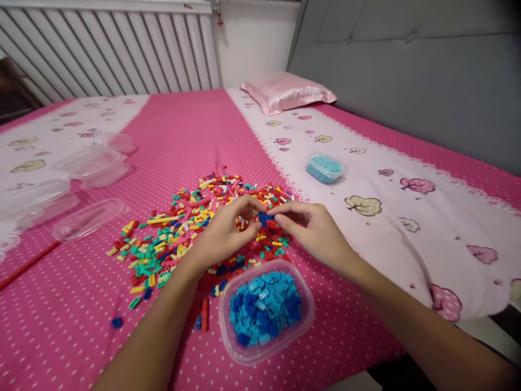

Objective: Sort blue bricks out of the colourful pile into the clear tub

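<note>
Over the right part of a pile of small colored toy bricks (175,233), my two hands meet at the fingertips. Between them are dark blue bricks (266,219). My left hand (228,228) pinches them from the left, thumb and forefinger curved together. From the right, the fingers of my right hand (311,228) close on the same dark blue bricks. Just below my hands stands a clear plastic box (266,312) filled with light and dark blue bricks. A lone dark blue brick (117,322) lies left of my left forearm.
A second clear box (324,167) of light blue bricks sits on the white strip of the bedspread. Several clear containers (93,163) and a lid (91,220) lie at left, near a red stick (28,266). A pink pillow (287,91) rests against the grey headboard (407,81).
</note>
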Demonstrator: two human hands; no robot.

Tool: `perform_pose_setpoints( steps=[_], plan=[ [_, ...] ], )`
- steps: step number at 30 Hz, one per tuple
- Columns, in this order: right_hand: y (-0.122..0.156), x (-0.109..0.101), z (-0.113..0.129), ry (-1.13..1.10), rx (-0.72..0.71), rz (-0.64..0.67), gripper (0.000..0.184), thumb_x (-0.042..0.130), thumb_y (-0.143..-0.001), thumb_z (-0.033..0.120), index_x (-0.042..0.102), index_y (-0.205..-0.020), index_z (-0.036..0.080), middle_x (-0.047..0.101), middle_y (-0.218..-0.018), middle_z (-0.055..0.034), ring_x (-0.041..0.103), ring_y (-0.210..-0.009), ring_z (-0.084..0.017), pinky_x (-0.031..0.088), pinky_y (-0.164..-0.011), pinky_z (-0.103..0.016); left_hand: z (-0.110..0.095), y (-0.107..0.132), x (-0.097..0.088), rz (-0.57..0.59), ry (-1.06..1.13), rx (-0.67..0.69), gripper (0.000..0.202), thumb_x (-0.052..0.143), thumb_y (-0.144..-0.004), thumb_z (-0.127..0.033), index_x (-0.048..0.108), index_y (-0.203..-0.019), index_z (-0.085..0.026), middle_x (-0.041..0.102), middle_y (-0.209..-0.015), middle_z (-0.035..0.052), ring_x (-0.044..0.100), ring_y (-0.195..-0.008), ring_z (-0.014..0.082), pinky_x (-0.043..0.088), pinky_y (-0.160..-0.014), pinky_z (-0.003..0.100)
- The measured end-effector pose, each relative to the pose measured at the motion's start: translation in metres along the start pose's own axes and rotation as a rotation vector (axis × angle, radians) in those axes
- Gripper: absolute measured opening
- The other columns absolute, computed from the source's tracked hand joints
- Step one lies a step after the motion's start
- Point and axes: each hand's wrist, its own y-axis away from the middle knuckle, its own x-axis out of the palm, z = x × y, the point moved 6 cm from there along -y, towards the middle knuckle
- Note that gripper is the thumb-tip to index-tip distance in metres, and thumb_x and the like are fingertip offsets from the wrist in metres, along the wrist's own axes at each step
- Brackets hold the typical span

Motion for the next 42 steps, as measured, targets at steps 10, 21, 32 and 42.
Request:
perform_pose_setpoints(
  steps=[10,21,32,42],
  plan=[
    [-0.002,0.003,-0.008,-0.127,0.044,0.0,0.011,0.065,-0.087,0.028,0.067,-0.091,0.019,0.072,-0.082,-0.0024,0.069,-0.073,-0.015,0.056,-0.072,-0.031,-0.005,0.0,0.0,-0.008,-0.045,0.035,0.022,0.063,-0.082,-0.014,0.064,-0.103,-0.018,0.069,-0.089,0.0017,0.063,-0.076,0.013,0.052,-0.072,0.026],
    [0.003,0.005,-0.009,-0.134,0.076,-0.041,0.021,0.07,-0.082,0.039,0.064,-0.079,0.019,0.071,-0.075,-0.0023,0.068,-0.069,-0.016,0.055,-0.066,-0.03,-0.003,0.001,-0.001,-0.024,-0.028,0.043,0.028,0.067,-0.08,-0.014,0.076,-0.106,-0.02,0.078,-0.089,0.0032,0.07,-0.078,0.0157,0.055,-0.076,0.027],
    [0.001,0.006,-0.009,-0.181,0.113,-0.015,0.013,0.07,-0.082,0.031,0.066,-0.089,0.02,0.073,-0.083,-0.0027,0.071,-0.076,-0.016,0.058,-0.075,-0.032,-0.001,-0.001,-0.005,-0.011,0.057,-0.021,0.023,0.077,-0.08,-0.025,0.079,-0.102,-0.019,0.08,-0.09,0.0055,0.073,-0.079,0.0181,0.057,-0.077,0.029],
    [0.0,0.005,-0.014,-0.169,0.127,-0.041,0.019,0.075,-0.078,0.031,0.067,-0.09,0.02,0.073,-0.082,-0.0036,0.071,-0.077,-0.018,0.059,-0.076,-0.035,0.001,-0.002,-0.003,-0.01,0.019,-0.031,0.027,0.077,-0.082,-0.027,0.079,-0.109,-0.023,0.081,-0.094,0.0053,0.076,-0.083,0.0213,0.057,-0.08,0.031]
  ],
)
